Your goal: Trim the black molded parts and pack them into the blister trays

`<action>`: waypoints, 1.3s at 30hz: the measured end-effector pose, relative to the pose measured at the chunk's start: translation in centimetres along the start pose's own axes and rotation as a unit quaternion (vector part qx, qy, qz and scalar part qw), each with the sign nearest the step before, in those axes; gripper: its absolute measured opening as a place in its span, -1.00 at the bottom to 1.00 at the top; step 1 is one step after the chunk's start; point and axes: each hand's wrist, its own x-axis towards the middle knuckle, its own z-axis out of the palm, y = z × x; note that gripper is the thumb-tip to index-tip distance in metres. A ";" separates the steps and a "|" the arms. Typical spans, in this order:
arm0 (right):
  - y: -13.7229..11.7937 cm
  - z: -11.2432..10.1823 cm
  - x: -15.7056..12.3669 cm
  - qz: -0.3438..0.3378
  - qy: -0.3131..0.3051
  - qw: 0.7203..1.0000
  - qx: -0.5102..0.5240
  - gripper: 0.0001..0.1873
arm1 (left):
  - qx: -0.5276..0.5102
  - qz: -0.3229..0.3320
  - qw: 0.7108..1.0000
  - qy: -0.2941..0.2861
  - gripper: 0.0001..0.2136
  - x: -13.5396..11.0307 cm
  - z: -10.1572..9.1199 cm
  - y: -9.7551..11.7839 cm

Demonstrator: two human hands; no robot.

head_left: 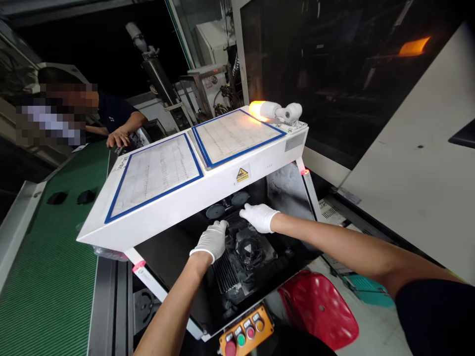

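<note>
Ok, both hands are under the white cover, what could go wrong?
Pinching is possible: left hand and right hand rest on the black part under the white cover, with the amber lamp lit and a warning label above. Possibly a stray press: the button box sits close by the left forearm.

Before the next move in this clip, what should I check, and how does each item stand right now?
1. Gloves on: ok, left hand and right hand both wear white gloves.
2. Contact: ok, both rest on the black moulded part.
3. Firm grip: cannot tell from this angle.
4. Lamp off: not ok, the amber lamp glows.
5. Co-worker's hand apart: ok, it rests well away, beyond the white cover.
</note>
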 end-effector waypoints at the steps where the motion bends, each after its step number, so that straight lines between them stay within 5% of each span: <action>1: 0.0 0.1 0.0 -0.003 0.005 1.000 -0.002 -0.56 | 0.005 -0.002 1.000 0.003 -0.62 0.1 0.1 0.2; 12: -0.2 0.8 -0.9 0.000 0.033 0.999 0.006 -0.63 | -0.025 -0.065 0.995 0.065 -0.76 -0.5 1.2 2.7; 20: -0.8 2.0 0.1 0.069 0.046 0.996 -0.015 -0.40 | -0.143 -0.133 0.974 0.114 -0.60 0.3 3.3 3.4; 23: -2.9 1.7 -2.1 0.095 0.083 0.991 -0.040 -0.18 | -0.197 -0.140 0.962 0.128 -0.51 0.0 3.1 3.5; 26: -7.8 4.1 -6.4 0.101 0.131 0.985 -0.050 -0.26 | -0.263 -0.169 0.939 0.143 -0.24 -2.1 3.0 2.7; 27: -9.9 5.7 -8.0 0.072 0.130 0.989 -0.024 -0.34 | -0.286 -0.183 0.928 0.151 -0.19 -3.5 3.3 2.4; 30: -16.9 12.4 -11.8 -0.084 -0.029 0.995 0.048 -0.38 | -0.358 -0.210 0.893 0.177 -0.33 -9.7 6.2 2.1; 34: -23.4 20.4 -13.6 -0.110 -0.159 0.979 0.062 -0.32 | -0.465 -0.276 0.827 0.152 -0.60 -21.9 14.2 5.1; 37: -24.9 22.5 -14.4 -0.092 -0.199 0.975 0.044 -0.32 | -0.531 -0.390 0.745 0.104 -0.68 -32.4 21.2 9.7; 39: -25.1 22.3 -15.0 -0.097 -0.211 0.972 0.029 -0.40 | -0.565 -0.482 0.665 0.078 -0.68 -39.4 25.0 13.3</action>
